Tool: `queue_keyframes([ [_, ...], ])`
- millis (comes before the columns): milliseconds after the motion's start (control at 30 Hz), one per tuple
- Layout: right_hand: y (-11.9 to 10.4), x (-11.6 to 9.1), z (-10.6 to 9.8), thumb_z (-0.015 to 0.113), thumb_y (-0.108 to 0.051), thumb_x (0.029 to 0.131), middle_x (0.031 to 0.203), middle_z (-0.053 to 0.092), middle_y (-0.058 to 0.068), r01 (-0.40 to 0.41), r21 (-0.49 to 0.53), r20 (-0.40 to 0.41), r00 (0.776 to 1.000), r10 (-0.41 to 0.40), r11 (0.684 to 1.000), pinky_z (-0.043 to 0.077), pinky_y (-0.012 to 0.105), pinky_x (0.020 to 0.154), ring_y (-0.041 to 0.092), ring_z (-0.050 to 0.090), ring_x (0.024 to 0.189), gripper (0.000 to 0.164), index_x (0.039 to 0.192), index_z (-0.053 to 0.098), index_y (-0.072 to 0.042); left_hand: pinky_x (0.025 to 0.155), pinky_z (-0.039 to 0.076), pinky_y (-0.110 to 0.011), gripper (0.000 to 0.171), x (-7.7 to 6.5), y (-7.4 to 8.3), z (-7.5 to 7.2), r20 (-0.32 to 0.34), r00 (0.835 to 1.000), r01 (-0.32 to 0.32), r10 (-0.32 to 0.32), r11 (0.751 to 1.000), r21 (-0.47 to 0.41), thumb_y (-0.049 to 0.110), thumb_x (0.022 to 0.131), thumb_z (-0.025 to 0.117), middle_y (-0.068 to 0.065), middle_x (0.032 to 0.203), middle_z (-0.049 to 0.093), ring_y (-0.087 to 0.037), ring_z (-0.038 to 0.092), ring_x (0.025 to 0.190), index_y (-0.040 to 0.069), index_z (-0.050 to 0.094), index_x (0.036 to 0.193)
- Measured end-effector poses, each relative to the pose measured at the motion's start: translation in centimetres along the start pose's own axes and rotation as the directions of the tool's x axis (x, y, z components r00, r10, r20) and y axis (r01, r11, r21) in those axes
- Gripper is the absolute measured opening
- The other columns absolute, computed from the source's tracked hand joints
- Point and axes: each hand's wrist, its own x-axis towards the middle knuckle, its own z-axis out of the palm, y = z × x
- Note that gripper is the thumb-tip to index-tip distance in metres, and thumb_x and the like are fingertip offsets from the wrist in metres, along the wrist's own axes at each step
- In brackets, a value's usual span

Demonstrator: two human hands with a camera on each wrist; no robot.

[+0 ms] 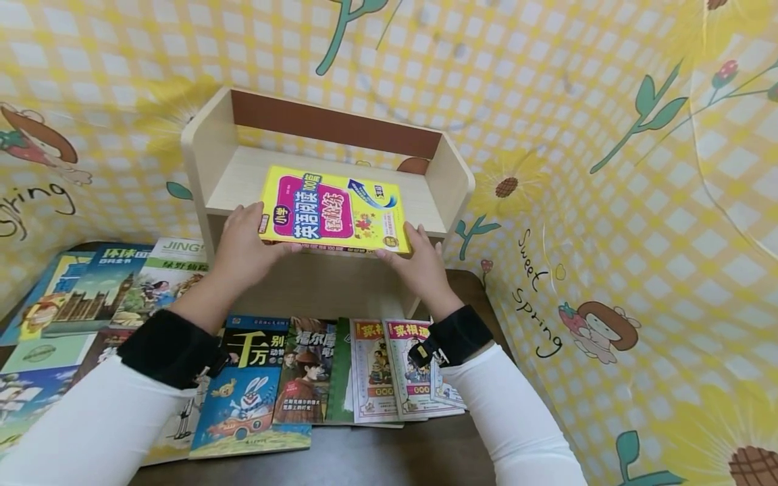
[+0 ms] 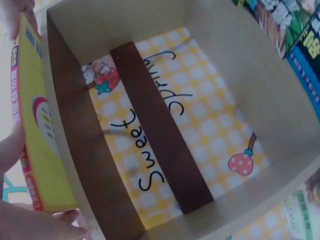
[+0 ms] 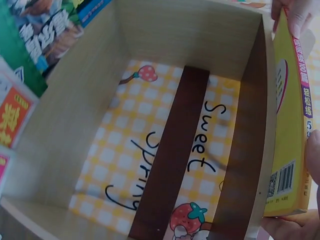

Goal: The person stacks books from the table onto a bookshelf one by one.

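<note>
Both hands grip a thick yellow book [image 1: 334,209] with a pink title panel, cover up, at the front of the upper shelf [image 1: 292,165]. At the book's left end, the left hand [image 1: 246,246] has its thumb along the spine side. My right hand [image 1: 425,263] holds the other end, thumb near the front corner. Seen from the left wrist, the book's yellow back [image 2: 42,120] with a barcode lies close against the shelf board's edge. From the right wrist, its printed spine [image 3: 303,85] shows. Some fingers are hidden behind the book.
The light wooden bookshelf [image 1: 200,152] has a lower compartment with a brown strip [image 3: 172,150] across its back. Before it, on the dark table [image 1: 365,459], lie several books, including a blue rabbit book [image 1: 243,398]. More books [image 1: 103,290] lie left. Yellow checked cloth [image 1: 547,223] surrounds everything.
</note>
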Motion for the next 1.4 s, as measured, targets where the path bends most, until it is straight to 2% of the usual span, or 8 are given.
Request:
queue_keyframes([
  [200, 0.0, 1.1, -0.3, 0.063, -0.051, 0.088, 0.153, 0.036, 0.008, 0.006, -0.122, 0.025, 1.0, -0.003, 0.992, -0.001, 0.047, 0.119, 0.023, 0.015, 0.148, 0.083, 0.152, 0.029, -0.01, 0.118, 0.003, -0.053, 0.076, 1.1, 0.3, -0.2, 0.023, 0.999, 0.027, -0.028, 0.999, 0.028, 0.025, 0.085, 0.075, -0.029, 0.14, 0.043, -0.043, 0.013, 0.143, -0.006, 0.036, 0.142],
  [467, -0.2, 2.4, -0.7, 0.06, -0.051, 0.09, 0.153, 0.036, 0.008, -0.009, -0.152, 0.057, 0.998, 0.018, 0.988, 0.001, 0.05, 0.118, 0.025, 0.014, 0.148, 0.079, 0.153, 0.03, -0.013, 0.118, -0.005, -0.044, 0.062, 2.8, 0.5, 0.1, 0.039, 0.999, -0.001, -0.002, 0.998, 0.066, 0.024, 0.085, 0.075, -0.027, 0.126, 0.054, -0.042, 0.038, 0.129, -0.006, 0.047, 0.131],
  [600, -0.4, 2.9, -0.8, 0.06, -0.052, 0.09, 0.152, 0.039, 0.006, -0.003, -0.135, 0.064, 0.998, 0.011, 0.991, 0.0, 0.051, 0.118, 0.024, 0.014, 0.148, 0.076, 0.151, 0.033, -0.015, 0.118, -0.002, -0.045, 0.059, 3.5, 0.7, 0.1, 0.043, 0.999, -0.008, 0.005, 0.997, 0.076, 0.024, 0.085, 0.075, -0.027, 0.123, 0.056, -0.043, 0.043, 0.124, -0.007, 0.049, 0.128],
  [733, -0.5, 3.4, -0.4, 0.058, -0.052, 0.091, 0.152, 0.039, 0.006, -0.004, -0.131, 0.076, 0.997, 0.014, 0.991, 0.0, 0.051, 0.118, 0.025, 0.014, 0.148, 0.073, 0.15, 0.035, -0.015, 0.117, 0.005, -0.049, 0.06, 3.9, 0.6, 0.0, 0.045, 0.999, 0.017, -0.021, 0.996, 0.086, 0.024, 0.084, 0.076, -0.029, 0.121, 0.056, -0.043, 0.039, 0.123, -0.009, 0.049, 0.126],
  [833, -0.6, 3.6, 0.0, 0.058, -0.052, 0.091, 0.152, 0.038, 0.006, -0.013, -0.122, 0.083, 0.996, 0.024, 0.992, -0.001, 0.05, 0.118, 0.024, 0.014, 0.148, 0.074, 0.151, 0.034, -0.015, 0.112, 0.017, -0.054, 0.062, 3.9, 0.4, -0.1, 0.053, 0.997, 0.055, -0.06, 0.995, 0.081, 0.025, 0.085, 0.075, -0.029, 0.124, 0.053, -0.043, 0.031, 0.126, -0.009, 0.047, 0.129],
  [1000, -0.8, 4.0, 0.3, 0.057, -0.051, 0.091, 0.151, 0.04, 0.005, -0.012, -0.119, 0.073, 0.997, 0.021, 0.993, 0.0, 0.05, 0.118, 0.025, 0.015, 0.148, 0.072, 0.15, 0.036, -0.015, 0.102, 0.032, -0.056, 0.064, 4.2, 0.6, -0.2, 0.072, 0.99, 0.114, -0.118, 0.992, 0.06, 0.026, 0.087, 0.073, -0.028, 0.125, 0.05, -0.043, 0.028, 0.124, -0.008, 0.045, 0.134],
  [1233, -1.1, 4.5, 0.4, 0.057, -0.05, 0.092, 0.147, 0.045, 0.007, -0.005, -0.124, 0.067, 0.998, 0.014, 0.992, 0.001, 0.051, 0.118, 0.026, 0.016, 0.147, 0.063, 0.143, 0.043, -0.015, 0.099, 0.035, -0.059, 0.062, 5.1, 0.6, -0.5, 0.084, 0.99, 0.109, -0.115, 0.992, 0.066, 0.025, 0.087, 0.072, -0.028, 0.123, 0.05, -0.044, 0.035, 0.119, -0.006, 0.046, 0.134],
  [1400, -1.2, 4.9, 0.3, 0.057, -0.049, 0.093, 0.144, 0.048, 0.008, 0.0, -0.14, 0.059, 0.998, 0.009, 0.99, 0.003, 0.052, 0.118, 0.027, 0.018, 0.147, 0.056, 0.137, 0.047, -0.015, 0.1, 0.035, -0.057, 0.061, 5.5, 0.6, -0.4, 0.074, 0.989, 0.123, -0.129, 0.989, 0.077, 0.023, 0.088, 0.071, -0.028, 0.122, 0.049, -0.044, 0.034, 0.118, -0.008, 0.045, 0.133],
])
